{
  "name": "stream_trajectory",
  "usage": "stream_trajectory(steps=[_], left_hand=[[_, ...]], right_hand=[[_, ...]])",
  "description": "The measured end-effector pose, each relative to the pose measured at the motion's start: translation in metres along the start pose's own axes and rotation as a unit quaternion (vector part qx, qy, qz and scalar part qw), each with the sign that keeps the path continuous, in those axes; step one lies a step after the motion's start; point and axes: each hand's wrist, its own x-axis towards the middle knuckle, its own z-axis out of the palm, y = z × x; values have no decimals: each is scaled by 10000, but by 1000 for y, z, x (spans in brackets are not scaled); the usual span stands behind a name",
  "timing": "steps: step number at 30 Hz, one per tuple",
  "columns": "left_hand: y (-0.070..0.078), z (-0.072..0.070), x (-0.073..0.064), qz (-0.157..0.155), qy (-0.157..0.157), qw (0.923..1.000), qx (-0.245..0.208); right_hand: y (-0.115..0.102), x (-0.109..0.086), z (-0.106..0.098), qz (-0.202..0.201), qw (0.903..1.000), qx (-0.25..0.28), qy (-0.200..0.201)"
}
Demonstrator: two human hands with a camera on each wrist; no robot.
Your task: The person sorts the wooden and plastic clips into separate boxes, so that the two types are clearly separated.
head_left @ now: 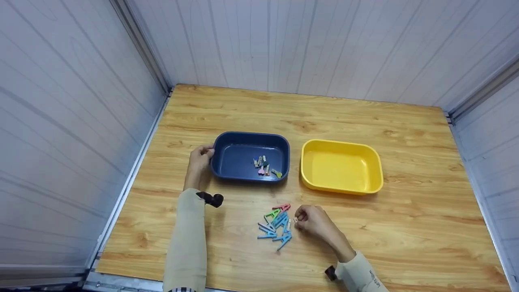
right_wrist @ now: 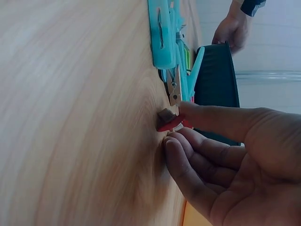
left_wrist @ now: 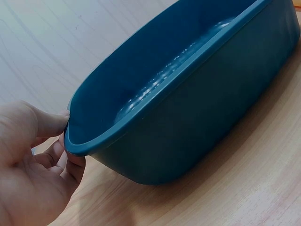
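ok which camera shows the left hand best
The left wrist view: the left hand is close up, gripping the blue tub. The head view shows it small, from above; the right wrist view, only in the background.

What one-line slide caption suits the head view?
The left hand grips a blue tub, the right hand pinches a small object beside colourful pegs; a yellow tub stands nearby.
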Motion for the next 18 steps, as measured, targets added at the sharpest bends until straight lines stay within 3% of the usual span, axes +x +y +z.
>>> stream_trajectory(steps=[6, 13, 18], left_hand=[[-1, 0, 1, -4, -9, 10000, 70], [-1, -1, 0, -165, -84, 9996, -208], [-2, 0, 0, -91, -55, 9995, -284]], right_hand=[[0, 0, 0, -81, 9999, -75, 42], [-1, 1, 2, 32, 9998, -176, 2], [-1, 1, 2, 73, 9997, -214, -3]])
